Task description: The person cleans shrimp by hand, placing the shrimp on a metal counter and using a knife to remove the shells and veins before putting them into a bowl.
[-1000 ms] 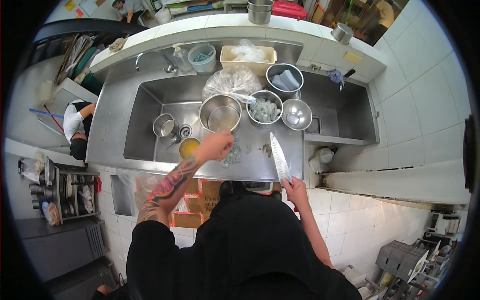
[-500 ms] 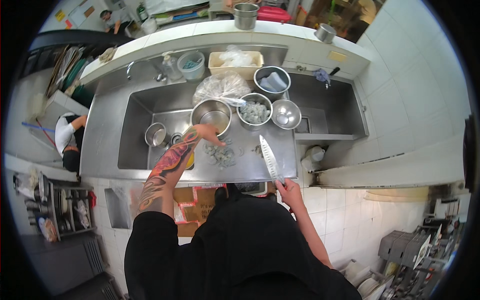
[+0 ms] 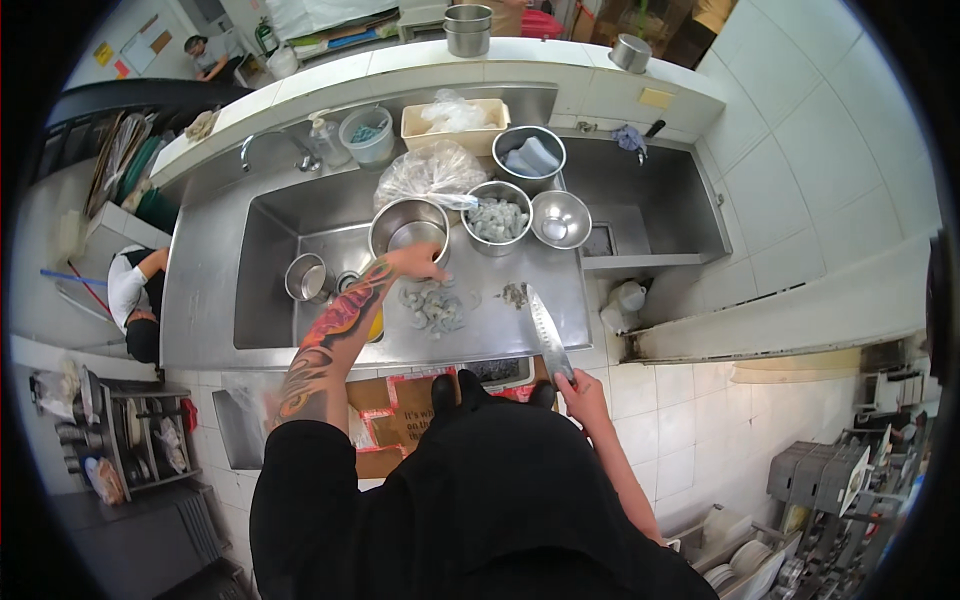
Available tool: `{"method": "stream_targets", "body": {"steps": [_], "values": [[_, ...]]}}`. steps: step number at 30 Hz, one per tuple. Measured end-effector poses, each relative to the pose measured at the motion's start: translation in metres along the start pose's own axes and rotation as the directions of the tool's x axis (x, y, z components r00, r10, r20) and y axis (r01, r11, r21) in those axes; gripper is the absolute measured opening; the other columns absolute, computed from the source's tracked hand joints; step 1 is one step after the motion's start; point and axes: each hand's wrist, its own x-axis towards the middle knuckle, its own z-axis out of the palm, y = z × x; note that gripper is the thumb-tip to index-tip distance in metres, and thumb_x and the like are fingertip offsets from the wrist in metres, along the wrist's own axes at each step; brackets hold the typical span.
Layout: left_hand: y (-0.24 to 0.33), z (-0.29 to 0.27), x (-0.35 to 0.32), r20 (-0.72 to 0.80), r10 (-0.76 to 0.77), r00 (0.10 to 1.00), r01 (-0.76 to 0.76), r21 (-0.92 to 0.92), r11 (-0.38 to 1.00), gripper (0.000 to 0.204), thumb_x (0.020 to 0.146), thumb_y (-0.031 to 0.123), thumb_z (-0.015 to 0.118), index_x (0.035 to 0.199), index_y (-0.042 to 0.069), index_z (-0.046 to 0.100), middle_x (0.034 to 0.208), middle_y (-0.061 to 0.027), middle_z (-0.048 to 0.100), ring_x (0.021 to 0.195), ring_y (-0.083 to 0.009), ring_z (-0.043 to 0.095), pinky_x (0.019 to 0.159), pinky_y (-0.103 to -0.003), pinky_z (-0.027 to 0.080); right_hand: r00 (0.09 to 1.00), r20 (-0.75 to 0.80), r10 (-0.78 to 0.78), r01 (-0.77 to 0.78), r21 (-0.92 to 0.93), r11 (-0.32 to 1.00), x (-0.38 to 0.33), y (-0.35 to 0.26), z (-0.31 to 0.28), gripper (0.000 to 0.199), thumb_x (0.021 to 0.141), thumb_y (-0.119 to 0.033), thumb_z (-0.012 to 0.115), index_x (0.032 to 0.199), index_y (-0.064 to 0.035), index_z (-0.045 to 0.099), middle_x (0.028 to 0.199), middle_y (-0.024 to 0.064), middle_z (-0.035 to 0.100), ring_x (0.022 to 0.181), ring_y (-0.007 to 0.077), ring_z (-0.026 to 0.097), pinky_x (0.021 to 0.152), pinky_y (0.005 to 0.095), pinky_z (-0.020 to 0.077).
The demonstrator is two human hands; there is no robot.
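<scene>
My left hand (image 3: pixel 418 261), on a tattooed arm, hovers at the near rim of a steel pot (image 3: pixel 376 236), just beyond a loose pile of grey raw shrimp (image 3: pixel 436 310) on the steel counter. Its fingers are curled downward, and whatever lies between them is hidden. At the counter's front edge, my right hand (image 3: pixel 584 395) grips the handle of a large kitchen knife (image 3: pixel 547 332). The dimpled blade points away from me, its tip beside a small heap of dark scraps (image 3: pixel 514 295). Behind the pile stands a steel container of more shrimp (image 3: pixel 497 221).
A steel bowl (image 3: pixel 562 219), a pot with a bluish block (image 3: pixel 530 158), a filled plastic bag (image 3: pixel 430 172) and a cream tub (image 3: pixel 452 130) crowd the back. Sink basins lie left (image 3: pixel 290 225) and right (image 3: pixel 640 190). Another person (image 3: pixel 140 290) bends at far left.
The view has shifted slightly. The knife has come back toward me, its tip now level with the dark scraps. My left hand's fingers have drawn in from the shrimp pile toward the pot.
</scene>
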Motion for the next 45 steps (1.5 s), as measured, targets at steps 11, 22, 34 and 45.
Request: {"method": "stream_targets", "body": {"steps": [11,22,34,45], "values": [[0.077,0.027,-0.035,-0.715,0.129,0.687,-0.03,0.149,0.988,0.042,0.089,0.046,0.075,0.085,0.007,0.059,0.078,-0.0137,0.062,0.076,-0.0388,0.062,0.066,-0.048,0.047,0.989,0.078,-0.125,0.131,-0.086,0.988,0.023,0.005,0.011,0.039,0.097,-0.035,0.068,0.087,0.002,0.065,0.068,0.0193,0.066,0.057,0.0321,0.064,0.057,0.0423,0.0491],[0.072,0.111,-0.08,-0.677,0.137,0.723,0.06,0.259,0.964,0.02,0.09,0.027,0.074,0.094,0.01,0.066,0.104,-0.0091,0.063,0.095,-0.0336,0.064,0.075,-0.048,0.053,0.979,0.167,-0.119,0.127,-0.039,0.991,0.03,-0.009,0.017,0.037,0.098,-0.038,0.066,0.096,-0.0002,0.069,0.067,0.0149,0.066,0.053,0.0235,0.061,0.056,0.0385,0.0487],[0.03,0.007,-0.125,-0.798,0.261,0.544,0.002,0.312,0.95,0.045,0.076,0.007,0.076,0.12,0.011,0.068,0.132,-0.0148,0.059,0.131,-0.0397,0.051,0.109,-0.049,0.044,0.985,0.105,-0.139,0.158,-0.202,0.967,0.02,-0.003,0.022,0.035,0.101,-0.034,0.065,0.089,-0.001,0.065,0.058,0.0049,0.057,0.045,0.0136,0.055,0.046,0.0328,0.0451],[-0.047,0.03,-0.117,-0.738,0.409,0.536,-0.269,0.311,0.912,0.018,0.075,-0.002,0.073,0.091,0.007,0.071,0.094,-0.0066,0.067,0.108,-0.0313,0.061,0.092,-0.041,0.053,0.96,0.005,0.278,-0.278,-0.028,0.96,-0.033,-0.086,0.082,0.037,0.101,-0.035,0.066,0.087,-0.0008,0.065,0.056,0.0053,0.058,0.044,0.0131,0.055,0.044,0.0317,0.0437]]}}
